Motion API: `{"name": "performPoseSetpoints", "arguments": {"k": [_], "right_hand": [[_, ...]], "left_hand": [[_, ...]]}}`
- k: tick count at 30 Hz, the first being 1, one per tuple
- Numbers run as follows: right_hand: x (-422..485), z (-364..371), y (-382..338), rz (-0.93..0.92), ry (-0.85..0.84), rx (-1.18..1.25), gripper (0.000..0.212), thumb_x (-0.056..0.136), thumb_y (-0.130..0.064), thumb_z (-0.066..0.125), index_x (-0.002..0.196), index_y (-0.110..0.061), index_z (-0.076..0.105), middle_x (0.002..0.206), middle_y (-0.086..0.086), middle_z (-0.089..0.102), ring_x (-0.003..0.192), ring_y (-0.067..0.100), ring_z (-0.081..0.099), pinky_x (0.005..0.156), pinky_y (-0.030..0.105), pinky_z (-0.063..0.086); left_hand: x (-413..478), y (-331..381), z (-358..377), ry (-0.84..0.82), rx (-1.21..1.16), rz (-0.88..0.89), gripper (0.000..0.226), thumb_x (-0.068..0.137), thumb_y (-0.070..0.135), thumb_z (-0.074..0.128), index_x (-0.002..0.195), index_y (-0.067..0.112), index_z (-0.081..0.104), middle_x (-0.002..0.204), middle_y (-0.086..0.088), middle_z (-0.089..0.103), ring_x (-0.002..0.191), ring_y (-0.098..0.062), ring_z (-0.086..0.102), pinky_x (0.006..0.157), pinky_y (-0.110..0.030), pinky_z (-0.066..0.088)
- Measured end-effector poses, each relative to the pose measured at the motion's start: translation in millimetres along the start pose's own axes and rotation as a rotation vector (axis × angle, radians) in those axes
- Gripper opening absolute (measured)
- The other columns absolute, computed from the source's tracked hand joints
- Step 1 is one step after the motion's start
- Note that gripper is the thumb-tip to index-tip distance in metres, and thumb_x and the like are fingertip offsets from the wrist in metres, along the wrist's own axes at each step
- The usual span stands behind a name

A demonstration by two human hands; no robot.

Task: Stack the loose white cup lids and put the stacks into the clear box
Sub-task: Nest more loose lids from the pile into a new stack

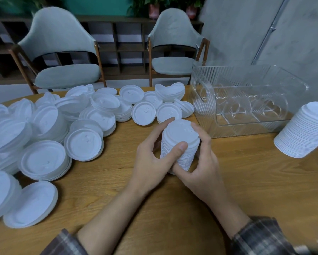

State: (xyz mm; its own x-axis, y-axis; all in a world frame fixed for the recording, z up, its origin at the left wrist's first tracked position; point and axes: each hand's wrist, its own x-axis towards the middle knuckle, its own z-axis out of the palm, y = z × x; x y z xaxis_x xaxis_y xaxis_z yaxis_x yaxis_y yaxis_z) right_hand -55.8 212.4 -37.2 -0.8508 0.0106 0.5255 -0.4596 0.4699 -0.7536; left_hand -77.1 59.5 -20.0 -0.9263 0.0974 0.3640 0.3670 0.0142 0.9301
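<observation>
At the middle of the wooden table (246,184), seen from the head camera, a tall stack of white lids (181,138) stands between both hands, tilted slightly to the right. The left hand (152,159) grips it from the left: its thumb lies across the near face and its fingers curl round the far side, up near the top lid. The right hand (202,162) grips it from the right, fingers wrapped round that side and thumb tucked against the near base of the stack. Just beyond and to the right, the clear box (204,107) with ribbed walls sits on the table, apart from the held stack. Further right, at the picture's edge, a second stack of lids (305,131) leans over. Loose white lids (44,137) lie heaped and overlapping across the left and far side of the table, some in short piles. Plaid sleeves (261,234) cover both forearms at the near edge. Two grey padded chairs (62,57) stand behind the table.
</observation>
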Motion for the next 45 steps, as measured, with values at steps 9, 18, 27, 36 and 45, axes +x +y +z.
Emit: {"name": "performPoseSetpoints", "arguments": {"k": [9, 18, 27, 36, 45], "right_hand": [[4, -17, 8, 0.043, -0.036, -0.023, 0.096, 0.077, -0.030, 0.092, 0.152, -0.026, 0.033, 0.151, -0.014, 0.048, 0.139, 0.012, 0.051, 0.107, 0.049, 0.051], [-2, -59, 24, 0.117, 0.058, -0.044, 0.092, 0.076, -0.039, 0.089, 0.148, -0.037, 0.031, 0.148, -0.020, 0.048, 0.135, 0.011, 0.053, 0.103, 0.048, 0.054], [-1, -56, 28, 0.095, 0.069, -0.069, 0.093, 0.078, -0.038, 0.089, 0.151, -0.034, 0.030, 0.151, -0.019, 0.046, 0.137, 0.011, 0.051, 0.104, 0.050, 0.053], [-2, -54, 27, 0.104, 0.080, -0.089, 0.095, 0.078, -0.038, 0.090, 0.152, -0.032, 0.030, 0.151, -0.025, 0.043, 0.139, 0.010, 0.049, 0.105, 0.050, 0.052], [-3, -54, 28, 0.091, 0.074, -0.099, 0.094, 0.079, -0.038, 0.089, 0.151, -0.031, 0.029, 0.153, -0.015, 0.046, 0.139, 0.013, 0.050, 0.106, 0.050, 0.052]], "left_hand": [[7, -19, -14, 0.079, 0.101, -0.060, 0.057, 0.102, 0.060, 0.041, 0.138, 0.023, 0.065, 0.127, 0.011, 0.073, 0.123, -0.011, 0.066, 0.106, -0.049, 0.051], [13, -23, -8, 0.120, 0.239, -0.081, 0.017, 0.103, 0.031, 0.063, 0.110, 0.028, 0.077, 0.109, 0.014, 0.075, 0.107, -0.007, 0.068, 0.096, -0.037, 0.055], [60, -43, -3, 0.020, 1.020, 0.417, 0.039, 0.090, -0.004, 0.070, 0.128, 0.005, 0.071, 0.127, -0.010, 0.069, 0.117, -0.030, 0.066, 0.092, -0.042, 0.054], [73, -54, -1, -0.001, 1.127, 0.453, 0.047, 0.078, -0.014, 0.072, 0.118, 0.009, 0.075, 0.080, -0.008, 0.070, 0.073, -0.035, 0.066, 0.085, -0.047, 0.055], [43, -38, -6, -0.031, 0.870, 0.341, 0.025, 0.093, 0.009, 0.075, 0.116, 0.017, 0.075, 0.104, 0.004, 0.068, 0.090, -0.019, 0.070, 0.067, -0.044, 0.059]]}}
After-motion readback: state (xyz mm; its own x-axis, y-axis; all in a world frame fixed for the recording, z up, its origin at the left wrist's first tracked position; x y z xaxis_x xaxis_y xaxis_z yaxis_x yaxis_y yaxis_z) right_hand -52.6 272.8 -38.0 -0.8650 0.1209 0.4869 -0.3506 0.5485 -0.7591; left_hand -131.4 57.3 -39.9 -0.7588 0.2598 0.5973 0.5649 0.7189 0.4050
